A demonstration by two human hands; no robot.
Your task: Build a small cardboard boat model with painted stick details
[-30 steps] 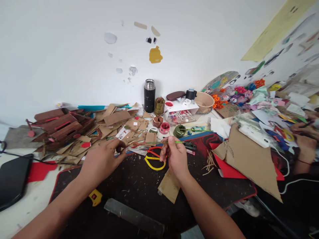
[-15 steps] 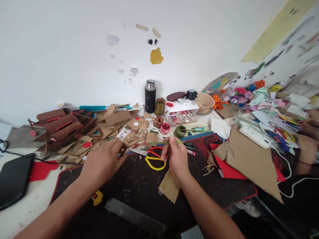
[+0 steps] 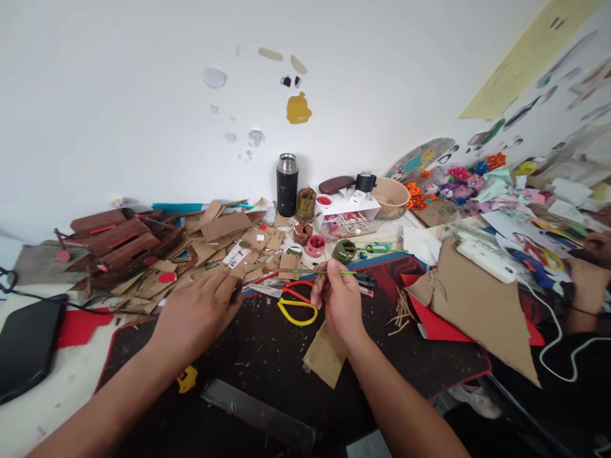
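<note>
My right hand pinches a thin green stick between thumb and fingers; it lies nearly level and points left. I cannot tell whether it is a brush. My left hand is curled at the front of the cardboard scraps; its fingertips are turned away, so anything in them is hidden. Between the hands, scissors with yellow and red handles lie on the dark mat. A piece of cardboard rests below my right hand. Behind that hand stand a green paint jar and a pink paint pot.
A brown cardboard model stands at the left, near a black tablet-like object. A clear ruler and yellow cutter lie in front. A black flask stands behind. Another person's hand is at the far right.
My hands have barely moved; the right hand still pinches the green stick, which has shifted only slightly. At the far right, the other person's hand has moved a little.
</note>
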